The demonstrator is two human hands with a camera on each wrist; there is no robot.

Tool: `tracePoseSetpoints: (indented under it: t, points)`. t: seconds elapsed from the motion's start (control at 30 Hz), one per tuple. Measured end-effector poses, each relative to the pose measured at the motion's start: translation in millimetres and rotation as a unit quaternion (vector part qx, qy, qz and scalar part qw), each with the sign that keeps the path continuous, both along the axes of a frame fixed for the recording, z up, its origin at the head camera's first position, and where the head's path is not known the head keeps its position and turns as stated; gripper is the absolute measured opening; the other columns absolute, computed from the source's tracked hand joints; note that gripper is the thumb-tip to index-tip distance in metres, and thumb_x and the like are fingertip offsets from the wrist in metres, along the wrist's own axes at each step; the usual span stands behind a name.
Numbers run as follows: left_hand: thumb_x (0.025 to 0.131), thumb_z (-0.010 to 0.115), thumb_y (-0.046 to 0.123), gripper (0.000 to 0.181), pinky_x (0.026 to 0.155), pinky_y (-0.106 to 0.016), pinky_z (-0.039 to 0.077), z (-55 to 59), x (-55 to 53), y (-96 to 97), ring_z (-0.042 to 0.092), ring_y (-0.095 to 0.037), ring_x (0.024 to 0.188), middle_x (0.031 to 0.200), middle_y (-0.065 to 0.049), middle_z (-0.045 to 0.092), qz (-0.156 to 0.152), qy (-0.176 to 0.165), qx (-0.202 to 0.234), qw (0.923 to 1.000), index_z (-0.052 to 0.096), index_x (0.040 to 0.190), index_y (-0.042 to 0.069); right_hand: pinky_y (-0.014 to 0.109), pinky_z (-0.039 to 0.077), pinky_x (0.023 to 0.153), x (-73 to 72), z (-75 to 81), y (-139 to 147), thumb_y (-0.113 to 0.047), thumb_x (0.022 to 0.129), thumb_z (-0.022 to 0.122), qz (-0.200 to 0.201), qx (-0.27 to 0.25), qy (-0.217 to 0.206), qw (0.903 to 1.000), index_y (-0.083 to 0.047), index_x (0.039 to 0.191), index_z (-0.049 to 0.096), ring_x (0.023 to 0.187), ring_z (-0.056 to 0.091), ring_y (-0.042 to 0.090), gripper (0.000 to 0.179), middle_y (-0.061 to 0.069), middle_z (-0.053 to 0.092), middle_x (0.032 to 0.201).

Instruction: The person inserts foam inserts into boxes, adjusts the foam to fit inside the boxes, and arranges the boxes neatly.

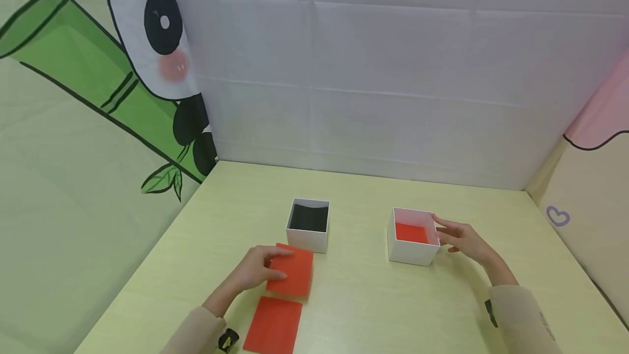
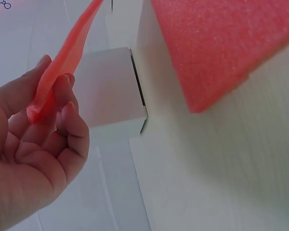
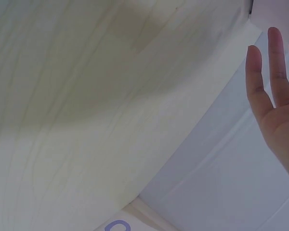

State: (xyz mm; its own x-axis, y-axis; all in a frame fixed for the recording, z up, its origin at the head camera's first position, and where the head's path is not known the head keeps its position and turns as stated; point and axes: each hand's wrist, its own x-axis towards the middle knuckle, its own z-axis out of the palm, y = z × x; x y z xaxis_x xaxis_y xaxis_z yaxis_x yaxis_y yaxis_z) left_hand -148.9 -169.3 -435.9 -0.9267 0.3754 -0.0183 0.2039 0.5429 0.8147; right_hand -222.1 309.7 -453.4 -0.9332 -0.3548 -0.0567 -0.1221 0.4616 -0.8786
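Note:
My left hand (image 1: 253, 269) pinches a thin red foam sheet (image 1: 297, 272), thumb on one face and fingers on the other. In the left wrist view this sheet (image 2: 65, 60) stands edge-on between the fingertips. A second red foam sheet (image 1: 274, 325) lies flat on the table, nearer the front. On the right, my right hand (image 1: 464, 240) rests its extended fingers against the side of a white box (image 1: 411, 253). Inside that box lies a red piece (image 1: 411, 232). The right wrist view shows the fingers (image 3: 276, 65) straight, near the box wall.
Another white box (image 1: 307, 240), with a black piece (image 1: 308, 217) inside, stands just beyond my left hand. Both boxes are on a pale wooden table (image 1: 354, 305). A white cloth backdrop (image 1: 373, 70) rises along the table's back edge, with printed cloth at both sides.

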Motion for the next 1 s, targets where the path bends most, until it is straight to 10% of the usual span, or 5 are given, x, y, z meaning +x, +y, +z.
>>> tracePoseSetpoints:
  t: [0.7,1.0]
  points:
    - [0.082,0.061,0.001,0.036,0.049,-0.022,0.035,7.8,6.4,33.7,0.040,-0.010,0.054,0.077,-0.002,0.051,-0.054,0.015,0.030,0.9980,0.058,0.118,0.005,0.042,0.046,0.071,0.8,-4.6,-1,-0.019,0.090,0.054,-0.009,0.000,-0.008,0.9999,-0.001,0.137,0.026,0.092,0.057,0.030,0.057,0.032,0.039,0.126]
    - [0.082,0.061,0.000,0.036,0.057,-0.025,0.043,1.8,4.5,52.1,0.051,-0.015,0.068,0.098,-0.006,0.056,-0.065,-0.001,0.060,0.9960,0.058,0.118,0.005,0.044,0.045,0.072,2.0,-4.1,-2,-0.018,0.091,0.053,-0.009,-0.002,-0.006,0.9999,-0.001,0.137,0.026,0.094,0.056,0.033,0.056,0.033,0.039,0.127]
